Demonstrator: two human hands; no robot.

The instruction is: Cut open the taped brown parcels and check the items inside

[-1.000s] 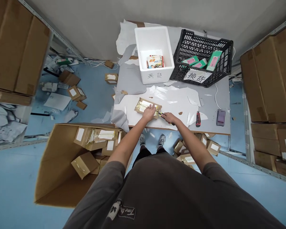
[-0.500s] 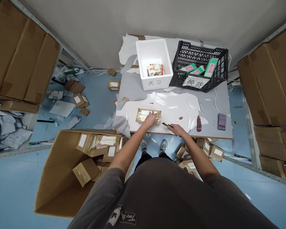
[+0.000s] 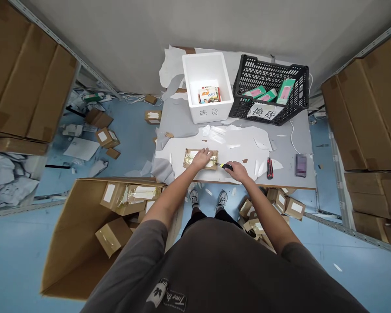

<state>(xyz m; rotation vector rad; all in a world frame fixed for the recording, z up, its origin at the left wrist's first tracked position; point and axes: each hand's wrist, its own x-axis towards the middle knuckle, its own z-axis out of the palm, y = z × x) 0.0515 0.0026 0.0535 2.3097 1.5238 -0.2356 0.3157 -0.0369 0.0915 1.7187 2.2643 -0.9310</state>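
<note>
A blue floor point(image 3: 19, 256) is flanked by shelving stacked with cartons, and against the grey wall a counter point(image 3: 283, 139) is set, its top partly covered with torn paper point(image 3: 244, 141). Near the counter's front edge, a flat brown parcel point(image 3: 188, 159) wrapped in shiny tape is laid lengthwise. It is steadied from above by the left hand point(image 3: 201, 159), which is laid across its middle with the fingers extended and not closed around it. In the right hand point(image 3: 236, 170), a yellow-and-black utility knife point(image 3: 227, 167) is gripped, its tip pointed at the parcel's right end; whether the tape is being touched cannot be told. Farther right, a red-and-black cutter point(image 3: 270, 168) is left lying on the counter. Behind the parcel, a white box point(image 3: 211, 116) is placed beside a black crate point(image 3: 288, 114), in which green-and-pink packages point(image 3: 286, 91) are held. At lower left, smaller parcels point(image 3: 114, 237) are contained in a large open carton point(image 3: 60, 243).
</note>
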